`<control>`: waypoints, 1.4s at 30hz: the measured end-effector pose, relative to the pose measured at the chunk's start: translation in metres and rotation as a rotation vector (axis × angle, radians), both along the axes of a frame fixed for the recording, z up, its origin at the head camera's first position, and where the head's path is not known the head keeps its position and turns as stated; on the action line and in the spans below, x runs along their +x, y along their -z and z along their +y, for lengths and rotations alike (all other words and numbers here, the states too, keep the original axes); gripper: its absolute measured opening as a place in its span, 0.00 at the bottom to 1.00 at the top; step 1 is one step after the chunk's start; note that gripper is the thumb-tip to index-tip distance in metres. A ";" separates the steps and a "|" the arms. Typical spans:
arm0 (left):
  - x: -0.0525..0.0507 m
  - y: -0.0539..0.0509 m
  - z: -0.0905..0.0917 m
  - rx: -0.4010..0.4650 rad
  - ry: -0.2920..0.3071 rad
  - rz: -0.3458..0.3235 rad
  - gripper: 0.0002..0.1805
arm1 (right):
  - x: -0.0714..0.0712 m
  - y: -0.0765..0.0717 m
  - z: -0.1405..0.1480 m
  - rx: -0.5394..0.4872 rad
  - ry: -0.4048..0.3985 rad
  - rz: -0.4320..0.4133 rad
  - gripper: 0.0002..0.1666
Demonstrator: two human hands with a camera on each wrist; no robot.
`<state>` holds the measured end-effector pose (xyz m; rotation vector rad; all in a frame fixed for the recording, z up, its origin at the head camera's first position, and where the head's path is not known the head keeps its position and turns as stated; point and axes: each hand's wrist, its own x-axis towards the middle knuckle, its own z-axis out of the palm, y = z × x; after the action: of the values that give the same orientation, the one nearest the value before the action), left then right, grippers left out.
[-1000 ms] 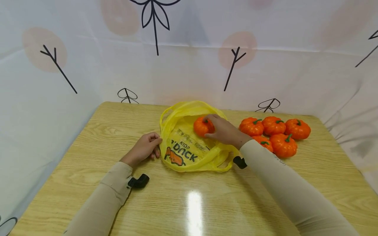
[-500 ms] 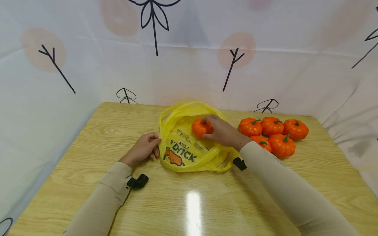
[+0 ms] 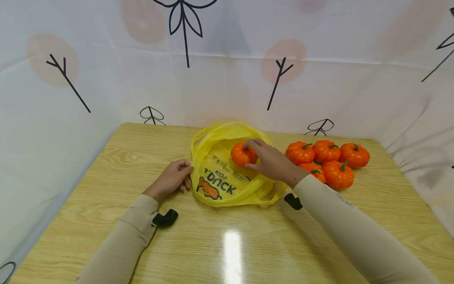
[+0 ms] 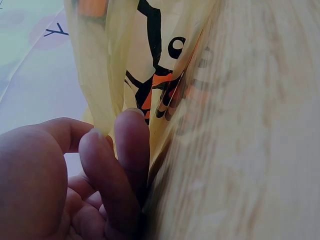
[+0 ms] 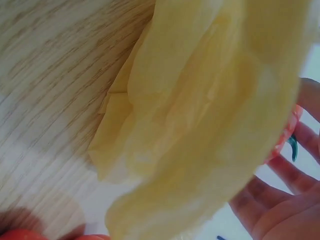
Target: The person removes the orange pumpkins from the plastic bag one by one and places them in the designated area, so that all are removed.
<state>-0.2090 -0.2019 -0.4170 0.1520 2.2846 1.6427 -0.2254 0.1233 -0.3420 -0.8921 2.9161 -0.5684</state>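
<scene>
A yellow plastic bag (image 3: 216, 165) with printed letters lies spread on the table, its mouth facing up. My left hand (image 3: 173, 175) pinches its left rim; in the left wrist view the fingertips (image 4: 132, 125) meet the thin plastic. Inside the bag, toward the back, sits an orange toy pumpkin (image 3: 242, 154). My right hand (image 3: 271, 159) is over the bag's right side with its fingers spread loosely beside this pumpkin. In the right wrist view, the bag's side (image 5: 200, 115) covers much of the pumpkin, leaving its green stem (image 5: 293, 147) visible near the fingers.
Several more orange pumpkins (image 3: 340, 174) stand grouped on the table to the right of the bag, partly behind my right forearm. A printed white cloth (image 3: 227, 86) hangs behind the wooden table (image 3: 191, 244).
The pumpkin in the bag shifted slightly left, then stayed about in place. My right hand has loosened and drawn a little to the right of it. My left hand keeps its place.
</scene>
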 end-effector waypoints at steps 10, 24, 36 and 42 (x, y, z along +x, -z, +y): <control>0.000 -0.003 0.002 -0.004 0.004 0.001 0.14 | 0.011 -0.003 0.005 -0.001 0.014 0.091 0.32; 0.000 -0.004 0.002 -0.013 0.010 -0.003 0.14 | 0.033 -0.011 0.011 0.006 0.019 0.181 0.33; 0.000 -0.003 0.001 -0.014 0.006 -0.010 0.13 | 0.054 -0.014 0.022 -0.049 0.013 0.290 0.32; 0.001 -0.004 0.001 -0.018 0.004 -0.009 0.13 | 0.062 -0.015 0.031 -0.074 0.029 0.310 0.32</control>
<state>-0.2085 -0.2006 -0.4131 0.1443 2.2905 1.6168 -0.1636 0.1546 -0.3274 -1.0334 3.2059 -0.5916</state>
